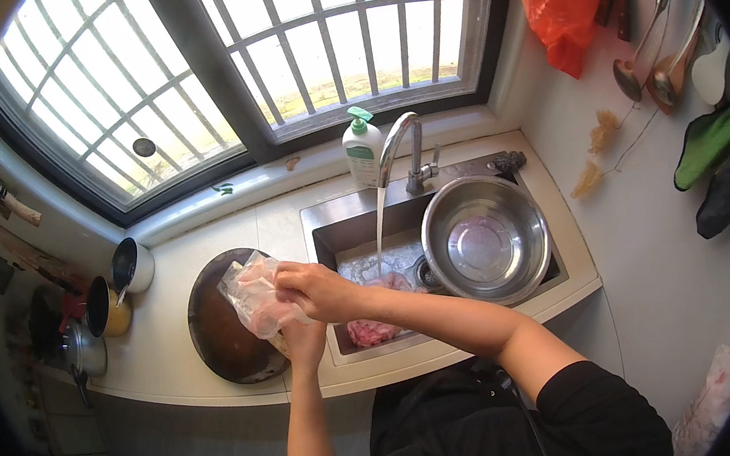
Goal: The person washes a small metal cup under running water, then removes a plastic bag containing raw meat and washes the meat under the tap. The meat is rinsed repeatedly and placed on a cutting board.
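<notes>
A thin clear plastic bag [254,295] with something pinkish inside hangs over the right part of a round dark board [217,334]. My right hand [315,292] pinches the bag's right side. Just below it, my left hand [302,339] is mostly hidden behind the bag and the right hand; its fingers cannot be seen. In the sink [332,231], water runs from the chrome faucet [396,142] onto pale pink meat [390,283]. A redder piece of raw meat [372,333] lies near the sink's front edge, partly behind my right forearm.
A stainless steel bowl [485,239] rests over the sink's right side. A pump bottle [363,152] stands behind the sink. Small pots [133,267] are at the left of the counter. Ladles [627,79] and a red plastic bag [564,4] hang on the right wall.
</notes>
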`<state>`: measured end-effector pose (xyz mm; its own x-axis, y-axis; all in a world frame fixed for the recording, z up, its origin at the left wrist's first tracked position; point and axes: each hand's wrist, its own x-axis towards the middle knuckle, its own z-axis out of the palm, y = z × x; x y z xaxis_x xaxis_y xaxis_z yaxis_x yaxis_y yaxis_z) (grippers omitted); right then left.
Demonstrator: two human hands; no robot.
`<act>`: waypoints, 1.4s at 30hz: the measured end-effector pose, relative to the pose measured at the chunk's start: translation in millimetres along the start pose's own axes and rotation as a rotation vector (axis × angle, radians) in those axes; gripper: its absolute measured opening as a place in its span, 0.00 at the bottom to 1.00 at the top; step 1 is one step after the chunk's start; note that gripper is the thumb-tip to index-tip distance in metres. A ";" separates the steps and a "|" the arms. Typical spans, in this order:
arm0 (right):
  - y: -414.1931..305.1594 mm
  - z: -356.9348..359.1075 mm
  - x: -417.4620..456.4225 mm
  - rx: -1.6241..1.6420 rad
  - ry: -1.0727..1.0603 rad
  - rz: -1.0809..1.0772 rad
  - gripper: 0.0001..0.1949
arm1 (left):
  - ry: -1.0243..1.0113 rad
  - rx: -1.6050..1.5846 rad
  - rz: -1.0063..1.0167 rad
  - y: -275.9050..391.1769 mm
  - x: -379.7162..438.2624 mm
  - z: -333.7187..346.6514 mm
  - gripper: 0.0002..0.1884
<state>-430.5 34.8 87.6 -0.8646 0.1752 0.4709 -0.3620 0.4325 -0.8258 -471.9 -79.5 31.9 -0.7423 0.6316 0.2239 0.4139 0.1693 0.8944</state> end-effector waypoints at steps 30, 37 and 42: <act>161.3 27.6 -172.7 0.206 0.038 0.603 0.15 | 0.506 0.212 -0.391 -149.2 92.2 47.6 0.13; 149.7 -0.8 -191.2 0.004 -0.014 0.761 0.17 | 0.405 0.540 -0.553 -103.9 114.5 77.6 0.13; 149.3 -5.5 -198.1 0.184 0.231 0.473 0.11 | 0.273 0.405 -0.421 -151.8 94.6 97.1 0.14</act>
<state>-311.4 69.5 -127.3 -0.8564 0.5109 0.0746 -0.0258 0.1019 -0.9945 -553.8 28.0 -120.3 -0.9697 0.2431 0.0239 0.1849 0.6664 0.7223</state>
